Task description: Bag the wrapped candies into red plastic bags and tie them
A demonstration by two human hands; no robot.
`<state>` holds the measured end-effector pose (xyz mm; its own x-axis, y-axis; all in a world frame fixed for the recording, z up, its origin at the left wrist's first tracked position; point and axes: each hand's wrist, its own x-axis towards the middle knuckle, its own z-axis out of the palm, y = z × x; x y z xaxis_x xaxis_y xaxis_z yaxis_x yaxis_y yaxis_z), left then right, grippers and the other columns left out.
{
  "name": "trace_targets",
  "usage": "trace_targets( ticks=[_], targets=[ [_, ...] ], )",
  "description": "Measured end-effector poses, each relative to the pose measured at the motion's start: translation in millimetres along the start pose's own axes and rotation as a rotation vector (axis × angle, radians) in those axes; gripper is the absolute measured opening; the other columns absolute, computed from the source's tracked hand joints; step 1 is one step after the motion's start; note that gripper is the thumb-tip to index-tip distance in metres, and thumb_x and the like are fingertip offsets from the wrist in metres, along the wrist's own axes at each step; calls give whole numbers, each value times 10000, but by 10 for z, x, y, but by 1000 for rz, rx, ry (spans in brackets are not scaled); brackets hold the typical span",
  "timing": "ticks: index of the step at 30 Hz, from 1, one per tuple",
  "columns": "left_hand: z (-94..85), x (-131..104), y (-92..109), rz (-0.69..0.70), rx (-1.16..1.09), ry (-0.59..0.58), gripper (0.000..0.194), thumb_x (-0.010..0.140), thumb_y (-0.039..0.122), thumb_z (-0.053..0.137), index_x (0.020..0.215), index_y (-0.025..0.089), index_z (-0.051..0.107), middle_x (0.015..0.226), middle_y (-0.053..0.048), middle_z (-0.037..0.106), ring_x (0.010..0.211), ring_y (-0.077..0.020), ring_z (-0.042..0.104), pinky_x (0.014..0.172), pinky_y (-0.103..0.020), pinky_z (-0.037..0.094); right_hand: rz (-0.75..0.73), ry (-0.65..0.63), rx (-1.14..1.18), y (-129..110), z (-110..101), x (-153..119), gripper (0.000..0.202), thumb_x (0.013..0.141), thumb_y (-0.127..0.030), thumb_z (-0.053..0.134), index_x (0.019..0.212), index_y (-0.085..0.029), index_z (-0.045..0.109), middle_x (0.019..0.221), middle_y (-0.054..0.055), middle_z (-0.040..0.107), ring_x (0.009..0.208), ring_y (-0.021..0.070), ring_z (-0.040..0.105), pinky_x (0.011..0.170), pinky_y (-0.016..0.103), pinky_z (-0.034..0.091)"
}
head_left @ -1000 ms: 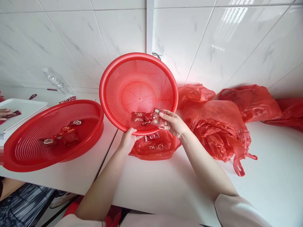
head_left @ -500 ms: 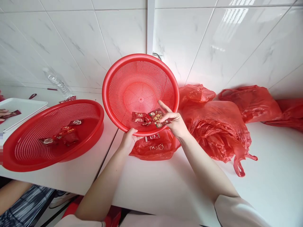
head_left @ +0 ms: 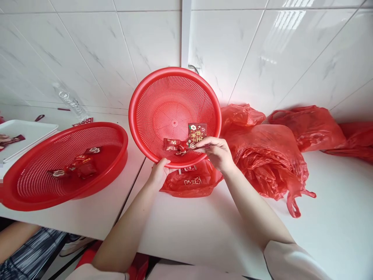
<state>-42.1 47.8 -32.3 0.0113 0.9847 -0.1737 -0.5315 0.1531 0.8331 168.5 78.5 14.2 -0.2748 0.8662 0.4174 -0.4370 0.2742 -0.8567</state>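
Note:
A round red mesh basket (head_left: 175, 97) is tilted toward me, and my left hand (head_left: 160, 171) grips its lower rim with the thumb over the edge. My right hand (head_left: 217, 151) pinches a dark red printed packet (head_left: 197, 134) by its lower right corner, over the basket's lower right side. Beside that packet, small red wrapped pieces (head_left: 171, 144) lie inside the basket. Under the basket's lower rim, an open red plastic bag (head_left: 189, 190) holds red and white packets (head_left: 192, 181).
A second red basket (head_left: 116, 163) with several packets stands left. Behind it are a clear bottle (head_left: 70, 101) and a white tray (head_left: 35, 128), where another person's hand (head_left: 4, 139) holds a packet. Filled red bags (head_left: 271, 151) lie right. A tiled wall (head_left: 233, 46) stands behind.
My right hand has closed on the packet and turned it more upright; its raised finger has come down. The basket has shifted slightly right.

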Motion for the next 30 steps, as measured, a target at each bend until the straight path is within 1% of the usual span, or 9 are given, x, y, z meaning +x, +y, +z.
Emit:
trace_targets(
  ticks=[3,5,9,11,15,18,22,25,30],
  targets=[
    [0,0,-1,-1,-2,-2,235,694,162,614,916,94,654,1117,-157,705,1104,-335,639,999,-566,472,106,6,45,-53,37,14,295,812,-470,643,902,-207,744,929,55,729,909,228,704,817,410,608],
    [1,0,6,0,7,7,242,691,158,613,922,97,656,1123,-152,705,1104,-334,639,998,-567,474,169,56,-32,-74,61,18,326,795,-425,706,1070,-251,692,888,26,718,831,204,712,717,349,623],
    [-12,10,3,-5,8,12,224,688,157,611,901,106,659,1084,-138,716,1105,-331,639,992,-578,473,283,25,-119,-61,34,21,945,741,-304,791,1521,-343,260,747,-45,688,687,167,693,664,315,627],
    [-25,17,-11,-19,0,7,168,693,167,611,845,113,655,1006,-122,727,1092,-320,645,995,-574,471,372,-96,-113,-59,-26,18,1000,759,-271,774,1555,-306,169,708,-57,671,657,151,676,660,317,630],
    [-37,18,-26,-13,15,41,45,687,175,614,698,132,617,828,-74,720,1010,-294,668,982,-547,488,524,-397,-205,-121,-158,4,741,817,-272,705,1482,-266,378,836,-18,715,700,140,671,625,285,609],
    [-21,13,-12,1,28,31,116,682,178,602,765,115,651,886,-90,727,997,-291,668,967,-528,499,471,-572,-405,-174,-199,-3,373,832,-299,684,1191,-205,651,909,16,739,796,161,692,710,284,583],
    [-4,20,18,30,26,27,177,675,175,602,824,105,666,927,-98,730,1011,-289,661,967,-511,502,360,-703,-675,-132,-193,-26,179,859,-283,640,992,-198,725,956,16,749,853,171,691,804,296,545],
    [-8,33,31,44,10,52,92,662,159,612,745,124,634,877,-77,724,1004,-284,660,972,-525,498,312,-641,-763,-51,-187,-67,249,908,-263,567,1113,-237,706,1068,21,740,958,193,687,886,329,524],
    [57,-12,-5,46,-3,106,15,655,144,610,662,131,608,837,-71,716,985,-285,662,979,-557,492,73,-230,-1071,0,-146,-84,235,945,-275,511,1095,-219,683,1011,72,735,911,234,691,851,390,528]
  ],
)
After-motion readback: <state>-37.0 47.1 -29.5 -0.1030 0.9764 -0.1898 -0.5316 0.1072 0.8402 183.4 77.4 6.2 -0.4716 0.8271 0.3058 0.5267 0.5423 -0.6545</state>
